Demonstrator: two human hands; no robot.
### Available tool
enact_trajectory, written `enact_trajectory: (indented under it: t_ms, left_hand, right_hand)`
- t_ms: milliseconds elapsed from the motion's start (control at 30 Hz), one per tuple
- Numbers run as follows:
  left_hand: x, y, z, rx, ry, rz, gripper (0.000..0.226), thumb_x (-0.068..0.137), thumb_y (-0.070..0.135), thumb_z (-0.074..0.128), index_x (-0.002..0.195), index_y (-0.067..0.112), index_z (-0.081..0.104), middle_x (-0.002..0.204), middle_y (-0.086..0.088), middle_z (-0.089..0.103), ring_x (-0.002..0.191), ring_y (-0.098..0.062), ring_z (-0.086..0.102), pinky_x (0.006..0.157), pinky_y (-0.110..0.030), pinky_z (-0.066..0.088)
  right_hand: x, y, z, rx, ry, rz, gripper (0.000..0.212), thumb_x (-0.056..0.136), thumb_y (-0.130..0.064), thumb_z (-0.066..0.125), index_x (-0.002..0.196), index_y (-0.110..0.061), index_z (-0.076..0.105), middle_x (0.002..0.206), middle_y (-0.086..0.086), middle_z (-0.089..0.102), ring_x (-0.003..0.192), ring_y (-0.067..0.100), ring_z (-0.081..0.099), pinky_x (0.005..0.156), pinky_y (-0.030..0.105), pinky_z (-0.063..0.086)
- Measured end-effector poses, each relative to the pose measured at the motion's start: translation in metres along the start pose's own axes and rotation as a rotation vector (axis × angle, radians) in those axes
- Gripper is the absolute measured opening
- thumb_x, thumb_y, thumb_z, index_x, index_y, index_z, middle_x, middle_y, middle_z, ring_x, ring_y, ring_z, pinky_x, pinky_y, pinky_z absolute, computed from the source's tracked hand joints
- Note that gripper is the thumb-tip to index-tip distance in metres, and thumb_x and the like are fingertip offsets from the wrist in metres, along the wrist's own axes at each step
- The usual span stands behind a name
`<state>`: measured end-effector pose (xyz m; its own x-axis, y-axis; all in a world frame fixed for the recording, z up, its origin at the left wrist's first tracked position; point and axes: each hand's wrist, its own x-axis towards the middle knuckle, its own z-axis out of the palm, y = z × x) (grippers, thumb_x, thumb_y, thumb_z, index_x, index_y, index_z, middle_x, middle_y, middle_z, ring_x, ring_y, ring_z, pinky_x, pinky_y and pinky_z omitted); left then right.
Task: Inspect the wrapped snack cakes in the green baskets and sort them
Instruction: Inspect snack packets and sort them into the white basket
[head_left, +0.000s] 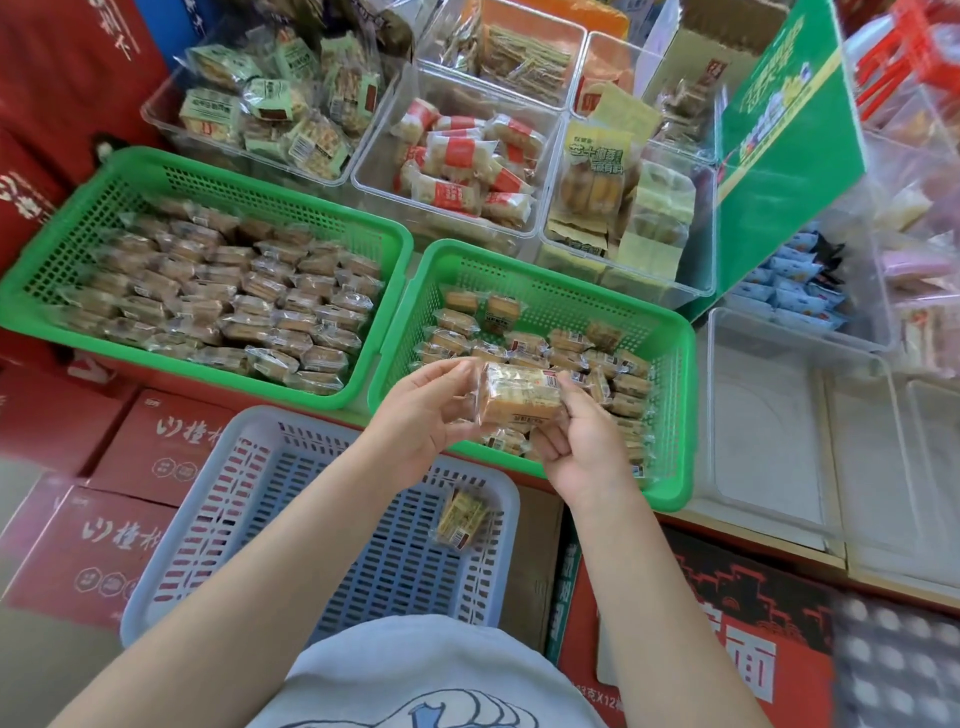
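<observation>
One wrapped snack cake (522, 396) was held between both hands above the near edge of the right green basket (670, 405). Left hand (423, 415) pinched its left wrapper end; right hand (582, 441) gripped the right end. Left green basket (67, 249) sat full; blue basket (171, 525) held one cake (464, 517).

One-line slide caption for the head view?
Both hands hold a wrapped snack cake over the right green basket; one rejected cake lies in the blue basket.

Open floor across most of the blue basket (249, 499), only 1 wrapped cake (464, 514) near its right wall. Left green basket (72, 249) packed full; right green basket (597, 291) bare along its far side.
</observation>
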<state>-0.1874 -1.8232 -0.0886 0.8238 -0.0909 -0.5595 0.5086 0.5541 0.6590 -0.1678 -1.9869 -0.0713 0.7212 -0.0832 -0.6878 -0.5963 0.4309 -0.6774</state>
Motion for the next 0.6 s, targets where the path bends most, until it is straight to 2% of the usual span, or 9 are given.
enact_trajectory:
  t_ms: [67, 133, 167, 233, 300, 367, 433, 500, 600]
  left_hand:
    - [0.008, 0.005, 0.001, 0.039, -0.052, -0.049, 0.054, 0.081, 0.021, 0.075, 0.130, 0.008, 0.057, 0.110, -0.024, 0.066, 0.096, -0.034, 0.065, 0.065, -0.029, 0.060]
    - [0.018, 0.009, 0.001, 0.091, -0.076, -0.053, 0.066, 0.072, 0.015, 0.080, 0.132, 0.012, 0.053, 0.118, -0.030, 0.067, 0.093, -0.033, 0.070, 0.067, -0.029, 0.060]
    - [0.025, 0.010, 0.001, 0.104, -0.061, -0.032, 0.065, 0.072, 0.010, 0.079, 0.132, 0.012, 0.053, 0.118, -0.028, 0.068, 0.088, -0.029, 0.073, 0.068, -0.029, 0.060]
    - [0.041, 0.014, 0.001, 0.131, -0.014, 0.017, 0.054, 0.080, 0.001, 0.075, 0.129, 0.011, 0.055, 0.120, -0.022, 0.068, 0.085, -0.025, 0.074, 0.072, -0.031, 0.062]
    - [0.058, 0.018, -0.003, 0.187, 0.002, 0.049, 0.045, 0.085, -0.004, 0.072, 0.123, 0.016, 0.058, 0.122, -0.017, 0.065, 0.091, -0.025, 0.073, 0.079, -0.034, 0.062]
    - [0.076, 0.024, -0.006, 0.276, 0.017, 0.072, 0.043, 0.087, -0.001, 0.073, 0.123, 0.017, 0.058, 0.119, -0.013, 0.066, 0.093, -0.024, 0.074, 0.079, -0.032, 0.062]
    - [0.094, 0.028, -0.008, 0.504, 0.070, 0.127, 0.040, 0.090, 0.008, 0.073, 0.126, 0.016, 0.059, 0.112, -0.006, 0.070, 0.088, -0.016, 0.074, 0.074, -0.023, 0.059]
    - [0.114, 0.027, -0.015, 0.872, 0.157, 0.237, 0.031, 0.095, 0.019, 0.069, 0.125, 0.016, 0.061, 0.112, 0.001, 0.068, 0.086, -0.007, 0.069, 0.076, -0.018, 0.055]
    - [0.139, 0.022, -0.032, 1.285, 0.194, 0.425, 0.024, 0.099, 0.021, 0.062, 0.121, 0.014, 0.065, 0.123, -0.002, 0.060, 0.109, -0.014, 0.057, 0.095, -0.030, 0.049]
  right_hand:
    - [0.012, -0.006, 0.004, -0.032, 0.018, -0.055, 0.014, 0.103, -0.021, 0.053, 0.091, -0.014, 0.056, 0.044, -0.006, 0.037, 0.033, 0.007, 0.026, 0.033, 0.021, 0.022]
    - [0.028, -0.010, 0.007, -0.129, 0.028, -0.127, 0.015, 0.103, -0.027, 0.054, 0.097, -0.014, 0.059, 0.053, -0.003, 0.050, 0.037, 0.008, 0.038, 0.037, 0.022, 0.031]
    - [0.036, -0.012, 0.009, -0.229, 0.024, -0.164, 0.019, 0.102, -0.035, 0.054, 0.101, -0.017, 0.060, 0.063, -0.001, 0.059, 0.044, 0.010, 0.049, 0.042, 0.024, 0.040]
    - [0.053, -0.017, 0.011, -0.509, -0.021, -0.228, 0.022, 0.097, -0.052, 0.056, 0.105, -0.032, 0.061, 0.095, 0.001, 0.070, 0.076, 0.018, 0.067, 0.065, 0.033, 0.056]
    - [0.067, -0.020, 0.014, -0.676, -0.137, -0.256, 0.021, 0.093, -0.049, 0.063, 0.113, -0.043, 0.058, 0.114, 0.002, 0.065, 0.094, 0.017, 0.067, 0.072, 0.031, 0.058]
    - [0.083, -0.023, 0.016, -0.703, -0.192, -0.270, 0.033, 0.091, -0.038, 0.071, 0.118, -0.048, 0.055, 0.119, 0.002, 0.062, 0.100, 0.018, 0.067, 0.077, 0.035, 0.060]
    - [0.099, -0.027, 0.021, -0.733, -0.138, -0.321, 0.040, 0.089, -0.033, 0.074, 0.121, -0.046, 0.054, 0.118, -0.002, 0.060, 0.105, 0.017, 0.063, 0.085, 0.039, 0.058]
    - [0.116, -0.031, 0.025, -0.753, -0.033, -0.374, 0.044, 0.089, -0.032, 0.074, 0.126, -0.039, 0.052, 0.115, -0.008, 0.059, 0.105, 0.011, 0.059, 0.086, 0.034, 0.053]
    - [0.141, -0.038, 0.029, -0.704, 0.044, -0.400, 0.041, 0.090, -0.025, 0.073, 0.125, -0.031, 0.051, 0.114, -0.008, 0.061, 0.099, 0.005, 0.061, 0.078, 0.025, 0.050]
